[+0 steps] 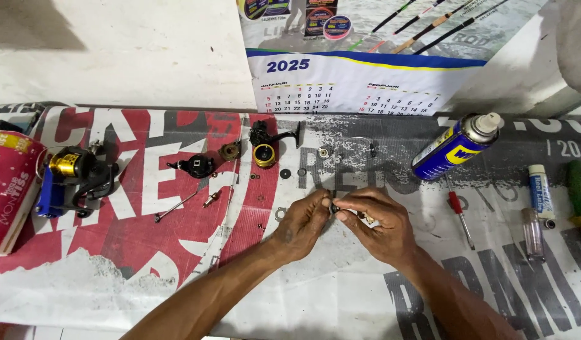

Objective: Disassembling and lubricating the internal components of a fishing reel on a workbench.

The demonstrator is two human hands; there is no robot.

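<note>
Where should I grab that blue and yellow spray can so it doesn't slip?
Grab the spray can around the middle of its round body, coming down from above. It looks to be lying tilted on the printed banner, white cap pointing up-right, so its long sides are open for fingers. The cap end is narrower and probably slips more easily. Both hands are busy pinching a small part.

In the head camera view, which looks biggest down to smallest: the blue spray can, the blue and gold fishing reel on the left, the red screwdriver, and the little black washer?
1. Fishing reel and spray can: they look about alike, so no ranking between them.
2. Red screwdriver, thinner and shorter.
3. Black washer, by far the smallest.
</note>
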